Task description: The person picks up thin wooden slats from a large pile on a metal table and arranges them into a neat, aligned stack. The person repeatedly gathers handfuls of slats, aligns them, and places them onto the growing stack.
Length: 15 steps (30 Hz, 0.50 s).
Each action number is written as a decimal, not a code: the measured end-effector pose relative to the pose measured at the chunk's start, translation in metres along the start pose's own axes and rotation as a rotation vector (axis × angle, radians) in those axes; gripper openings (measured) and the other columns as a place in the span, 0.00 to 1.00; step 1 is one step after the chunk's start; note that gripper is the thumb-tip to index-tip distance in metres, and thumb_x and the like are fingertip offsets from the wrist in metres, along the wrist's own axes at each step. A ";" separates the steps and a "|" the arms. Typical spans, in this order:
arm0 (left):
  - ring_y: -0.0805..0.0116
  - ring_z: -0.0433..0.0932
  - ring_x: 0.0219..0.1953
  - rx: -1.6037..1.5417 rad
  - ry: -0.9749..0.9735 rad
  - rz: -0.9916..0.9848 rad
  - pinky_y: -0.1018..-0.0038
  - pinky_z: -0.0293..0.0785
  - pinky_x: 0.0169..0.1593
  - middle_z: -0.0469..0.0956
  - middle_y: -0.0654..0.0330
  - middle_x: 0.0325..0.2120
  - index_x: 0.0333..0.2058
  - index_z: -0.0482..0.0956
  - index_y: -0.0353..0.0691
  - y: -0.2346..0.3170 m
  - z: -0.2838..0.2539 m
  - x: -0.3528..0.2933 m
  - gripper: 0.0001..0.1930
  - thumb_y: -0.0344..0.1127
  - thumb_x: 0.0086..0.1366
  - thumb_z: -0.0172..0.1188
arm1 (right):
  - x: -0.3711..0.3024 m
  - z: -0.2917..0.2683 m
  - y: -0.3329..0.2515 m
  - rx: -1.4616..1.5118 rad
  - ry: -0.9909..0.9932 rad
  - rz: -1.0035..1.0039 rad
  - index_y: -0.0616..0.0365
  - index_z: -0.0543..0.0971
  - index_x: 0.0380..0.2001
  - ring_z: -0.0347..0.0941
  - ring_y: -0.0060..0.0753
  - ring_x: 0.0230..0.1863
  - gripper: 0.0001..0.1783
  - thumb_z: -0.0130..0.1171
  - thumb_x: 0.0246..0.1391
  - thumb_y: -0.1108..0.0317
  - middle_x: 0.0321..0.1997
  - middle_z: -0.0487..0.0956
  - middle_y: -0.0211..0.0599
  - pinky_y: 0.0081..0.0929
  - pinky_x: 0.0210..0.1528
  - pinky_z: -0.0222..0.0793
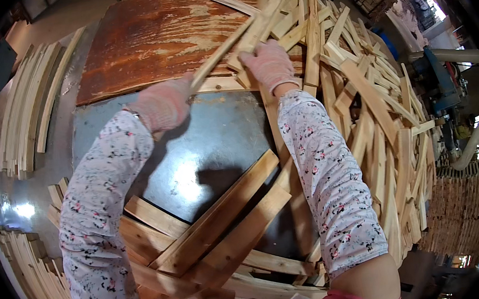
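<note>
Both hands wear pink-and-white knit gloves, and floral sleeves cover my forearms. My left hand (164, 105) is closed round the near end of a narrow wooden strip (222, 51), which slants up and away to the right. Further right, my right hand (271, 66) is closed on a wider wooden slat (263, 25) at the edge of the jumbled pile; its fingertips are partly hidden. Beneath the held pieces lies a worn reddish-brown board (153, 40). Another light slat (219, 84) lies along that board's near edge, between my hands.
A tall tangle of loose slats (372, 103) fills the right side. Several crossed slats (212, 231) lie close to my body on the grey metal tabletop (220, 128). Straight strips are stacked at far left (31, 108) and near left (33, 270). Blue machinery (441, 78) stands beyond the pile.
</note>
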<state>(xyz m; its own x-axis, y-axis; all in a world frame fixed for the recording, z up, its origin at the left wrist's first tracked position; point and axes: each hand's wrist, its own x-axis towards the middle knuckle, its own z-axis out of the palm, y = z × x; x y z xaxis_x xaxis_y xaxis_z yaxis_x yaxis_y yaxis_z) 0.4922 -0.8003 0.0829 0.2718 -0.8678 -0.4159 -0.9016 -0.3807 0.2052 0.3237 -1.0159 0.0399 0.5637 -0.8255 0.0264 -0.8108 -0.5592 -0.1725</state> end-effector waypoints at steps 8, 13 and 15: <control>0.46 0.88 0.51 -0.092 -0.012 0.010 0.54 0.85 0.54 0.86 0.44 0.50 0.75 0.61 0.40 0.032 0.026 -0.003 0.35 0.36 0.71 0.57 | -0.027 0.033 0.061 0.148 0.309 0.566 0.66 0.75 0.64 0.81 0.59 0.59 0.43 0.68 0.57 0.41 0.56 0.84 0.61 0.47 0.68 0.73; 0.60 0.86 0.35 -0.472 -0.085 -0.047 0.61 0.86 0.45 0.86 0.48 0.40 0.75 0.63 0.39 0.007 0.017 -0.038 0.34 0.31 0.71 0.59 | -0.021 0.042 0.135 1.143 0.247 0.411 0.69 0.75 0.53 0.83 0.54 0.42 0.25 0.56 0.65 0.56 0.44 0.84 0.53 0.51 0.50 0.82; 0.64 0.85 0.33 -0.572 -0.014 -0.032 0.64 0.85 0.43 0.85 0.50 0.37 0.76 0.63 0.39 -0.021 0.024 -0.055 0.37 0.32 0.70 0.61 | -0.036 0.035 0.132 1.773 0.025 0.405 0.68 0.78 0.53 0.83 0.46 0.35 0.20 0.52 0.66 0.63 0.44 0.85 0.49 0.44 0.39 0.83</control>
<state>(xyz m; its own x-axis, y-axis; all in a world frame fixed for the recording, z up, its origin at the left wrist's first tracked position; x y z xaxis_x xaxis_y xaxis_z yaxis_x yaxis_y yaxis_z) 0.4883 -0.7369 0.0801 0.2882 -0.8504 -0.4403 -0.5667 -0.5221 0.6374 0.2017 -1.0578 -0.0182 0.3804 -0.8850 -0.2684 0.2360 0.3735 -0.8971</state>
